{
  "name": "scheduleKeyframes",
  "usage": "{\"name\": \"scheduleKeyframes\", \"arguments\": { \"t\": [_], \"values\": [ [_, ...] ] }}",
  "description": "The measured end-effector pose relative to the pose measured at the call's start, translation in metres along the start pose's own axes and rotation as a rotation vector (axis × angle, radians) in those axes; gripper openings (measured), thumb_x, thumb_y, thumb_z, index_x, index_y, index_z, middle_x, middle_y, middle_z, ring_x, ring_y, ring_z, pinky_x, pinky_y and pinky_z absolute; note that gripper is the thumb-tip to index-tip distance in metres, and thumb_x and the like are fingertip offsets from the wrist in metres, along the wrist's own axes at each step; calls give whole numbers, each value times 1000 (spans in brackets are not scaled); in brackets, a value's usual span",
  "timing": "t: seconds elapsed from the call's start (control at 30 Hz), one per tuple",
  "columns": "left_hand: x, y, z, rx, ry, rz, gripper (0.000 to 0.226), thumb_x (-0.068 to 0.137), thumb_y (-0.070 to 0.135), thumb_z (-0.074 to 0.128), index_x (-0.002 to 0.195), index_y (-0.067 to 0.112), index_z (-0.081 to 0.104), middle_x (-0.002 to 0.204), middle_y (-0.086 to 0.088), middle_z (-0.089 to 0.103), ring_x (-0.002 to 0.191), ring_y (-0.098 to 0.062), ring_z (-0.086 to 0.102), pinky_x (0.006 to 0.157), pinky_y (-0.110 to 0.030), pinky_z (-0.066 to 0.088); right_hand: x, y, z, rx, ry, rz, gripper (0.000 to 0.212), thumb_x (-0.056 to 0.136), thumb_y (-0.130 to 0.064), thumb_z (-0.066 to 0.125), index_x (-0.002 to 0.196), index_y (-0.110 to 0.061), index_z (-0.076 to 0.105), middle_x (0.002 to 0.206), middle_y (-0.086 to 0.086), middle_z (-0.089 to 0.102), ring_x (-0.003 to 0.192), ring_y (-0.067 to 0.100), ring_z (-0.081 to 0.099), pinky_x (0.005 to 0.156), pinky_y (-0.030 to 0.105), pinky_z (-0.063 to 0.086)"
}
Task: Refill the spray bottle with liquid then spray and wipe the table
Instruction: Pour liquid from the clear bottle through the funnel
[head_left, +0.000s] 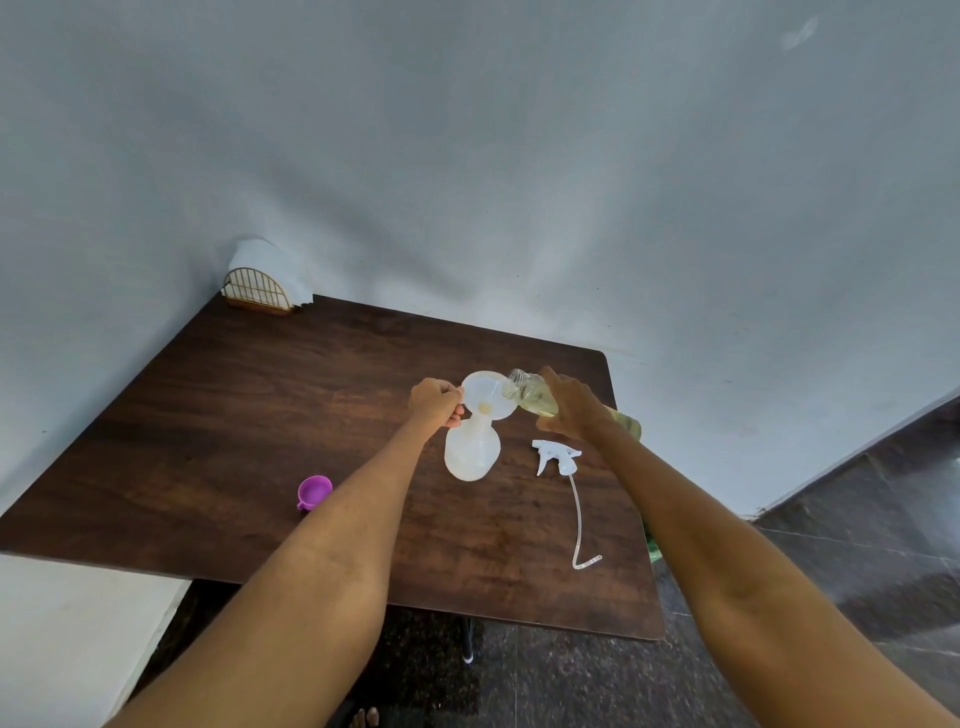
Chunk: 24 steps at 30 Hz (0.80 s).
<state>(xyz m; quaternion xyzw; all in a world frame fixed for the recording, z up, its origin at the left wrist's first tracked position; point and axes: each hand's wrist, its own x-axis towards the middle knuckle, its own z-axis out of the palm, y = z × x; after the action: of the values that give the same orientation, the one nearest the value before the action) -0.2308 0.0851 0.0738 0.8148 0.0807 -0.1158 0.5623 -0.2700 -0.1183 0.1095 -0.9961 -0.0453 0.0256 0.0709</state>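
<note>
Left hand (435, 401) pinches the funnel (485, 393) rim atop the spray bottle (471, 451), mid-surface (260, 395). Right hand (569, 405) grips the refill bottle (532, 395), tilted, mouth over the funnel. Sprayer (557, 456) lies just right.

Matt dark wood table (260, 415), translucent plastic bottle (470, 452)

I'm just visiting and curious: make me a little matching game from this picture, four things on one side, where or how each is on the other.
Things:
1. funnel
2. trigger sprayer
3. purple cap
4. napkin holder

States:
A. lying on the table, tube trailing toward the near edge
B. at the far corner by the wall
C. sitting in the spray bottle's neck, steadied by the left hand
D. alone on the table, left of the left forearm

Pairs: 1-C, 2-A, 3-D, 4-B
</note>
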Motion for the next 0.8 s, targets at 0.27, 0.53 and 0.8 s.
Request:
{"name": "scheduleKeyframes", "arguments": {
  "t": [0.27, 0.53, 0.8],
  "values": [
    [-2, 2, 0, -11, -8, 2, 16, 92, 15, 56, 85, 3, 65, 62, -2, 57, 54, -9, 57, 59, -20, 52, 1, 2, -1, 1, -4, -8, 65, 71, -23, 73, 125, -7, 40, 108, 16, 61, 93, 33, 60, 80, 40, 48],
    [-1, 3, 0, -4, -5, 0, 19, 92, 14, 56, 91, -1, 67, 63, -3, 57, 54, -10, 57, 61, -22, 53, 3, 2, -3, 2, -4, -9, 68, 72, -25, 74, 127, -8, 39, 112, 15, 61, 96, 32, 60, 82, 39, 48],
    [-1, 3, 0, 4, 2, 4, 18, 92, 15, 56, 89, 0, 66, 65, -4, 58, 54, -10, 57, 59, -20, 52, 1, 2, -3, -7, -6, -7, 71, 71, -26, 74, 129, -8, 38, 115, 16, 61, 98, 33, 61, 84, 42, 51]
  ]
}}
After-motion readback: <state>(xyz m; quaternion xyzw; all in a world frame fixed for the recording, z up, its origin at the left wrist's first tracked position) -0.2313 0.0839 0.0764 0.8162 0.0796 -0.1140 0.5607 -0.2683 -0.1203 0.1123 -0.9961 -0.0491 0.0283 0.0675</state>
